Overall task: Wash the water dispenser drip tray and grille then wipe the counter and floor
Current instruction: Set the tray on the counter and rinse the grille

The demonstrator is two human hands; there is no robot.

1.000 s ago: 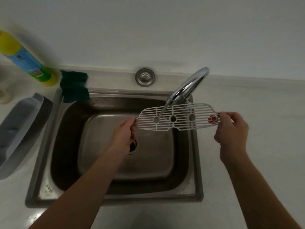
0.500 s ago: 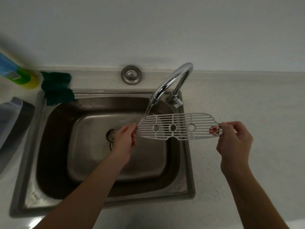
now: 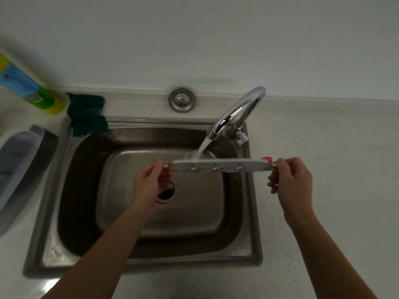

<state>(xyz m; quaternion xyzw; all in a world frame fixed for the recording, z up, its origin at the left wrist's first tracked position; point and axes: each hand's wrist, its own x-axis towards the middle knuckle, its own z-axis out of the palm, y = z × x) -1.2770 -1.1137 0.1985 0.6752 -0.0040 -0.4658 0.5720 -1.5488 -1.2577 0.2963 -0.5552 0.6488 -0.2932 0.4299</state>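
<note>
Left hand [image 3: 149, 182] pinches the grille [image 3: 218, 164] at its left end, right hand [image 3: 291, 180] at the right end beside the red tab [image 3: 266, 158], fingers curled. Grille is edge-on and level over the sink [image 3: 51, 190], where water [image 3: 204, 146] from the tap [image 3: 237, 113] strikes its top. Basin is wet. Drip tray [image 3: 19, 160] lies on the counter [image 3: 323, 147], left of the sink.

Pinching white grille [image 3: 218, 164] edge-on, level, centre frame: left hand [image 3: 149, 186] at left end, right hand [image 3: 291, 186] at right end. Held over steel sink [image 3: 253, 212], under water [image 3: 205, 145] running from chrome faucet [image 3: 237, 111]. Upper left: green cloth [image 3: 86, 115] over sink corner, yellow-blue bottle [image 3: 28, 89]. Left edge: grey drip tray [image 3: 19, 160] on counter [image 3: 323, 147].
</note>
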